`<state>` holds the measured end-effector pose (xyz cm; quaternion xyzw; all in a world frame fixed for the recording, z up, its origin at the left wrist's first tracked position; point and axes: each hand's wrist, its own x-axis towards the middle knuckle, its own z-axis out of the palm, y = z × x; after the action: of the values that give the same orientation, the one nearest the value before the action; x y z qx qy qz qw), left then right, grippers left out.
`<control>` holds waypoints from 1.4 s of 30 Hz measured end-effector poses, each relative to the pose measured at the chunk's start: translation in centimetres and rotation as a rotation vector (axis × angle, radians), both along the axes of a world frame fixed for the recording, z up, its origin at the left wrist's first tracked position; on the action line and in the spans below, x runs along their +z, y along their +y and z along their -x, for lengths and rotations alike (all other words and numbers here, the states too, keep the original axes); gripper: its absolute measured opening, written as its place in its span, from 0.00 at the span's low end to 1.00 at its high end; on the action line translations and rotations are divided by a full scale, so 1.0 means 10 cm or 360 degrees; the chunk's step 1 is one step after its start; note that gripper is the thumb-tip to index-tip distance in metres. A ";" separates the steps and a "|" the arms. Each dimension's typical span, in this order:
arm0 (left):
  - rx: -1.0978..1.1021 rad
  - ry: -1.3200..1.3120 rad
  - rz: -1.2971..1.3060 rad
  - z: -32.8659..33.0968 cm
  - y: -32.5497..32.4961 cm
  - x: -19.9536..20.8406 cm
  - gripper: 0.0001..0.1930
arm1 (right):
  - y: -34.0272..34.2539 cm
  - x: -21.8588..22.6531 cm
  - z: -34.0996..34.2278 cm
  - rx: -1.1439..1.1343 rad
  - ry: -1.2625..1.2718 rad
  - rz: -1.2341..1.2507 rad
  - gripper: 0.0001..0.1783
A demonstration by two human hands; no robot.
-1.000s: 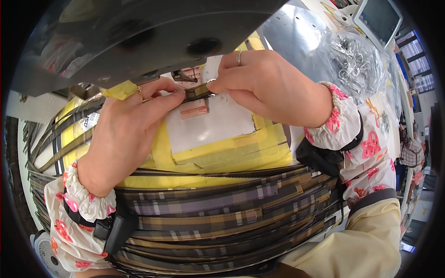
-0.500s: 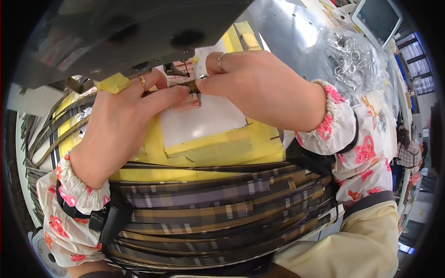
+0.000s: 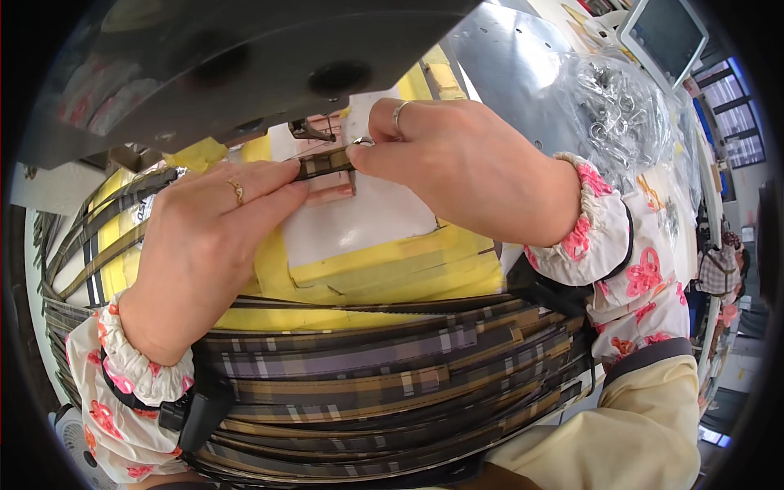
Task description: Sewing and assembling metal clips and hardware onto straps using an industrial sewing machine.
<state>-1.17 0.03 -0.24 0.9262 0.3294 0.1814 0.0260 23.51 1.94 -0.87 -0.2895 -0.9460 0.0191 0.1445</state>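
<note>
A narrow brown checked fabric strap (image 3: 327, 163) stretches between my two hands, just on my side of the sewing machine's presser foot (image 3: 312, 129). My left hand (image 3: 216, 220) is closed, pinching the strap near its visible left part between thumb and fingers. At the strap's right end, my right hand (image 3: 465, 155) pinches it beside a small shiny metal ring (image 3: 362, 141); the fingers partly hide this ring. The dark machine head (image 3: 245, 65) overhangs from the upper left. Below the strap lies a white plate (image 3: 359, 224) with pinkish guide pieces (image 3: 333, 194).
Yellow tape (image 3: 392, 265) borders the plate. Many checked straps (image 3: 343, 376) lie across my front, and more hang at the left (image 3: 98, 237). A clear bag of metal hooks (image 3: 616, 110) and a tablet screen (image 3: 665, 37) stand at right. A person (image 3: 719, 269) sits farther off.
Both hands have come slightly toward me, bringing the strap out from by the presser foot. My left hand has shifted left, so more strap shows between the hands.
</note>
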 end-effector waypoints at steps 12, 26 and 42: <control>0.0055 0.0052 0.0003 0.02 0.01 0.02 0.15 | 0.05 -0.01 0.03 -0.0015 -0.0074 -0.0095 0.07; 0.0154 0.0297 0.0049 0.00 -0.11 0.07 0.16 | 0.07 -0.05 0.03 -0.0045 -0.0068 -0.0106 0.22; 0.0159 0.0330 0.0118 0.03 -0.07 0.08 0.08 | 0.06 -0.04 0.02 -0.0069 -0.0128 -0.0143 0.22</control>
<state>-1.48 -0.71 0.58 0.9209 0.3825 0.0733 0.0169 23.32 2.57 -1.29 -0.3036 -0.9445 -0.0381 0.1196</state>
